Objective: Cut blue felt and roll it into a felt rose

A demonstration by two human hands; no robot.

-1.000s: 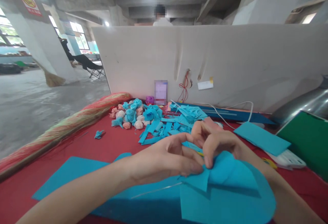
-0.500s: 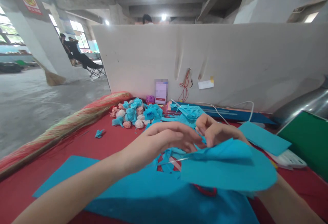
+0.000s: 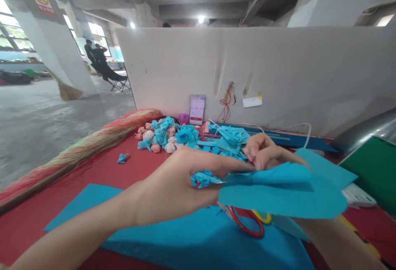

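A sheet of blue crepe paper (image 3: 284, 198), rounded at its right end and rolled over along its upper edge, hangs between my two hands. At the paper's left end, my left hand (image 3: 179, 181) pinches it between thumb and fingers. A thin pale rod shows briefly at that pinch; most of it is hidden. My right hand (image 3: 267, 154) has its fingers curled at the far side of the rolled edge, gripping the paper from behind. Below the sheet lie red-handled scissors (image 3: 247, 226), partly covered, on larger blue paper (image 3: 167, 237).
Blue, pink and white paper flowers (image 3: 168, 136) are heaped at the back, beside blue scraps (image 3: 232, 138). A phone (image 3: 197, 111) leans on the white partition (image 3: 173, 64). A green board (image 3: 371, 179) stands right; a straw-like bundle (image 3: 93, 146) borders the left.
My left hand has closed onto the paper's left end, its fingers reaching further right. The paper has shifted slightly right, and the scissors now show more. The view has turned a little left.
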